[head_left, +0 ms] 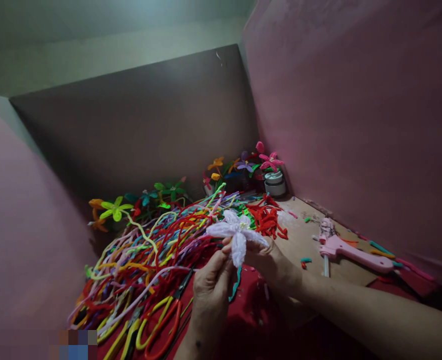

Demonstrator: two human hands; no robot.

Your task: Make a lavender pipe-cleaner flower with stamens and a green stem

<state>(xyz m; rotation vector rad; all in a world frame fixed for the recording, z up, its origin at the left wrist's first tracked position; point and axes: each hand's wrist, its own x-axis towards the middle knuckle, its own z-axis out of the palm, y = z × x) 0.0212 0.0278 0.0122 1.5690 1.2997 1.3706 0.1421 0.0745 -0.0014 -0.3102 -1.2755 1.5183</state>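
A white fuzzy flower [238, 235] with pointed petals and a pale yellow centre is held up in front of the red cloth. My left hand [212, 280] is closed below the flower, its thumb and fingers pinched near the base. Close behind the petals, my right hand [271, 262] has its fingers bent around the flower's underside, partly hidden by it. A teal strip [236, 286] hangs down beneath the flower, between the hands.
A heap of coloured pipe cleaners [146, 250] lies left, with red-handled scissors [176, 320] in front. Red pieces [268, 222] and a pink glue gun [356, 251] lie on the board [299, 242]. Finished flowers, including a pink one [271, 161], stand behind.
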